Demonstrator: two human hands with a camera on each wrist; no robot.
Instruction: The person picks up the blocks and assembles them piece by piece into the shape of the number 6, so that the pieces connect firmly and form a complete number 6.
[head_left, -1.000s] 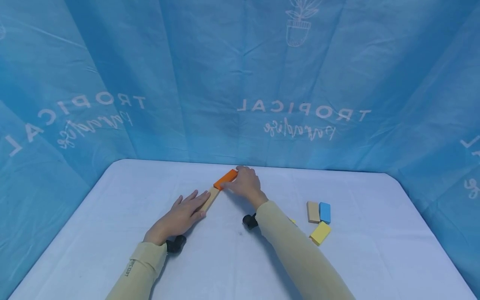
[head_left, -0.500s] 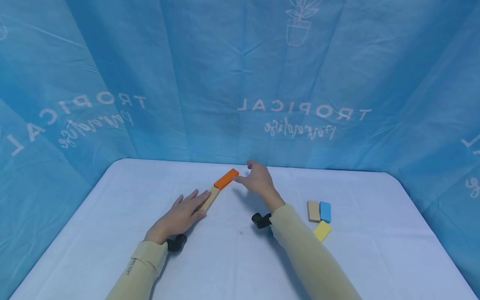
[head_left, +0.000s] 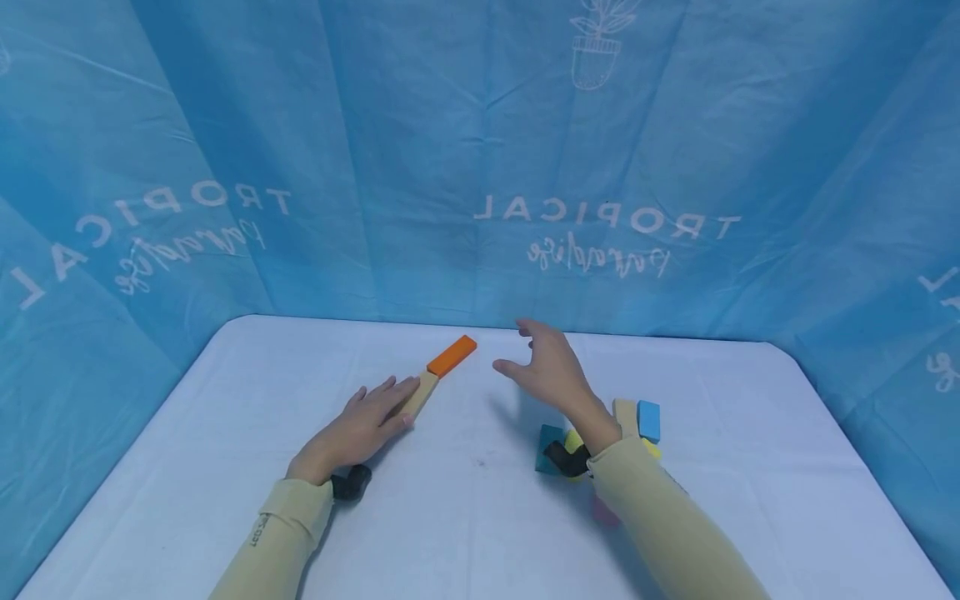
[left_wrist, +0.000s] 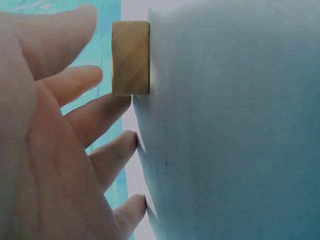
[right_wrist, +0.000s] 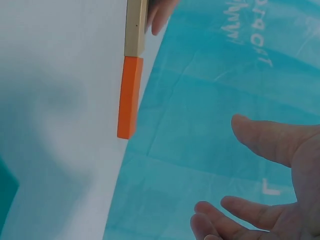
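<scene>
I see an orange block [head_left: 452, 356] and a wooden block [head_left: 422, 395] lying end to end. The left hand [head_left: 356, 432] extends straight fingers across the wooden block, grip loose. The right hand [head_left: 557, 367] hangs above the white tabletop [head_left: 465, 517], grip wide. A blue curtain [head_left: 420, 167] surrounds it. The right sleeve [head_left: 667, 517] partly covers more blocks [head_left: 649, 421]; I can't make out a pinkish shape [head_left: 605, 511].
</scene>
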